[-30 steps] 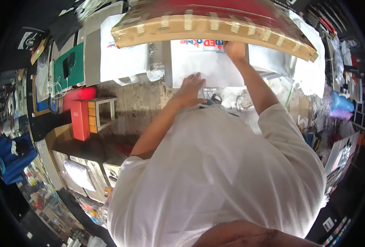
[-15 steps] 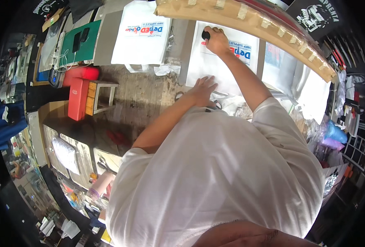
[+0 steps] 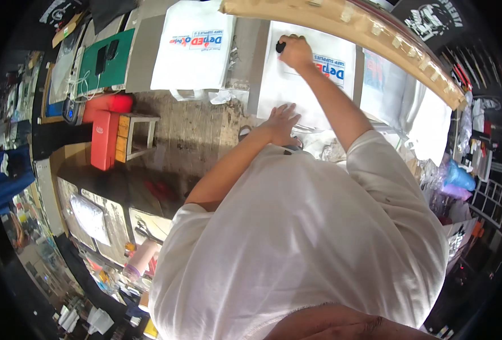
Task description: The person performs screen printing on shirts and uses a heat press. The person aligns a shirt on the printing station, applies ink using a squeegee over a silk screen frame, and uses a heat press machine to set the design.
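A white bag (image 3: 310,99) with red and blue print lies flat on the worktable ahead of me. My right hand (image 3: 296,52) is closed round a small black object (image 3: 280,46), whose kind I cannot make out, and rests with it over the upper left part of the print. Part of the print is hidden by that hand and forearm. Nearer to me, my left hand (image 3: 282,122) lies with fingers spread on the bag's lower edge. To the left is a second white bag (image 3: 191,62) with similar print, its handles hanging over the table edge.
A long taped cardboard piece (image 3: 353,39) runs across the far right, above the bags. More white bags (image 3: 395,96) lie at the right. A green mat (image 3: 92,76) holds two dark devices with a white cable. On the left floor stand a red box (image 3: 105,141) and a wooden stool (image 3: 140,136).
My right hand has shifted very slightly left on the bag with the black object. My left hand stays at the lower edge. The whole view has tilted a little.
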